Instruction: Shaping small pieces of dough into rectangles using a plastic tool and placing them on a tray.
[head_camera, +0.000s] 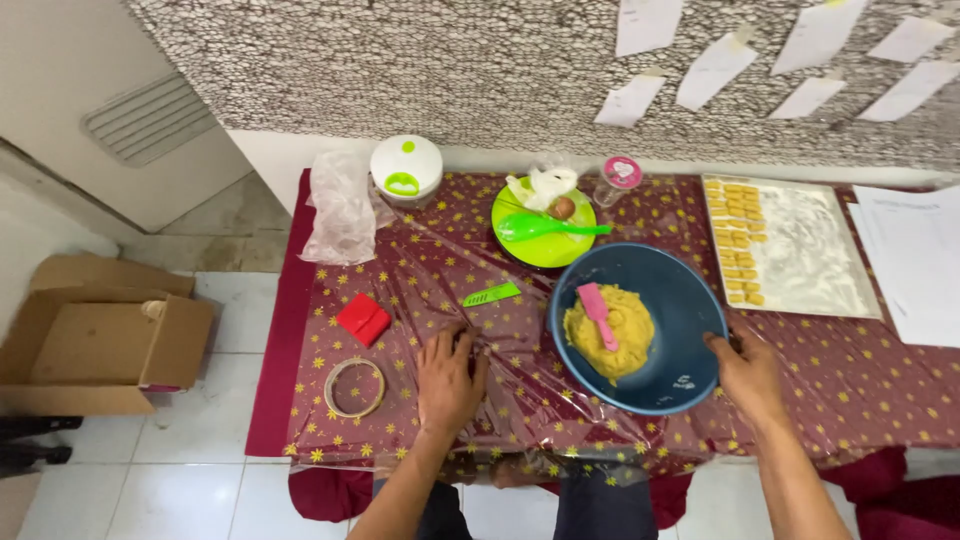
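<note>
White floor tiles and a speckled grey wall frame your low tabletop (800, 400), which has a maroon star-print cloth under a sheet of clear plastic.

Only the head view to go on. Your left hand (448, 380) lies flat, fingers spread, pressing on the plastic and gripping nothing. Your right hand (748, 372) is closed on the near rim of the blue bowl (680, 300), which sits between your hands, tipped toward you a bit. Inside it there's a lump of yellow dough (620, 345) with a pink spatula (598, 312) stuck in it.

Just beyond your left hand lies a green knife (491, 294), with a red box (363, 319) and a tape ring (354, 387) out to its left. Past the bowl sits a lime plate (560, 250) carrying a green spoon (545, 227). Beyond your right hand there's a floured tray (810, 250) with rows of cut dough pieces (738, 240).

Looks to me like you're mid-batch, steadying the bowl while flattening the work area. Next move probably needs the left hand free to take dough out, with the right holding the rim steady.
</note>
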